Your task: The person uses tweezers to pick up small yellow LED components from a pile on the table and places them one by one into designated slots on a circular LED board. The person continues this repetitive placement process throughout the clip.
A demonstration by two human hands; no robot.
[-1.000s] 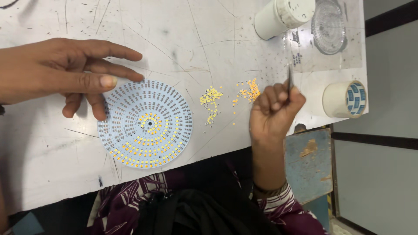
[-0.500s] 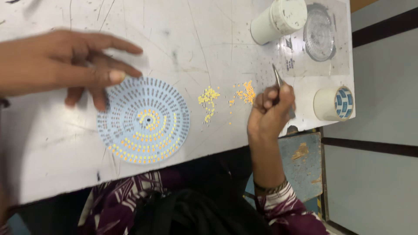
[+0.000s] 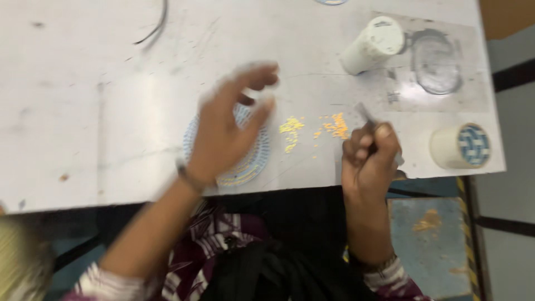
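A round light-blue disc board (image 3: 251, 159) studded with tiny yellow chips lies on the white table (image 3: 111, 100) near its front edge. My left hand (image 3: 231, 125) hovers over the disc, blurred, fingers curved and apart, holding nothing I can make out. My right hand (image 3: 370, 153) is closed around thin metal tweezers (image 3: 365, 114), whose tips point up-left toward two small heaps of loose yellow chips (image 3: 312, 131) scattered on the table between my hands.
A white cylindrical container (image 3: 373, 44) lies at the back right beside a clear round lid (image 3: 437, 61). A roll of white tape (image 3: 460, 146) sits at the table's right edge. A dark cable (image 3: 156, 25) runs along the back.
The view has shifted right. My left hand has lifted off the table and swung rightward over the disc, now covering most of it. My right hand keeps holding the tweezers near the chips.
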